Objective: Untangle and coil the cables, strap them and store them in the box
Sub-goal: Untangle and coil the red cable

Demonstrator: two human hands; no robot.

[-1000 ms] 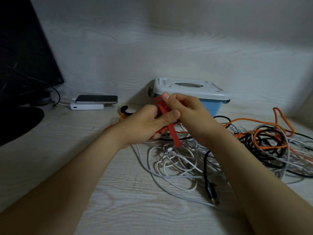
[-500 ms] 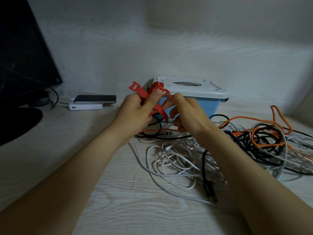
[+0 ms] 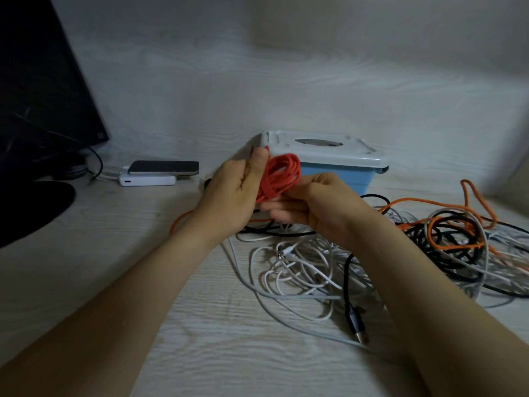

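I hold a coiled red cable (image 3: 282, 174) above the table, in front of the box. My left hand (image 3: 232, 196) grips the coil's left side, thumb up against a red strap (image 3: 264, 183) that runs down across the coil. My right hand (image 3: 317, 206) holds the coil from the right and below, fingers curled under it. The blue box (image 3: 337, 177) with its white lid (image 3: 323, 149) shut stands just behind. A tangle of white cables (image 3: 300, 267) lies below my hands. Orange and black cables (image 3: 446, 227) are tangled to the right.
A phone (image 3: 164, 167) lies on a white power bank (image 3: 148, 180) at the back left. A dark monitor (image 3: 43, 90) with its round base (image 3: 31, 207) fills the left side. A black cable's USB plug (image 3: 357, 325) lies at the front. The wall is close behind the box.
The strap's loose end, sticking out up-left half a second ago, now lies flat down the coil. The coil sits more compactly between both hands.
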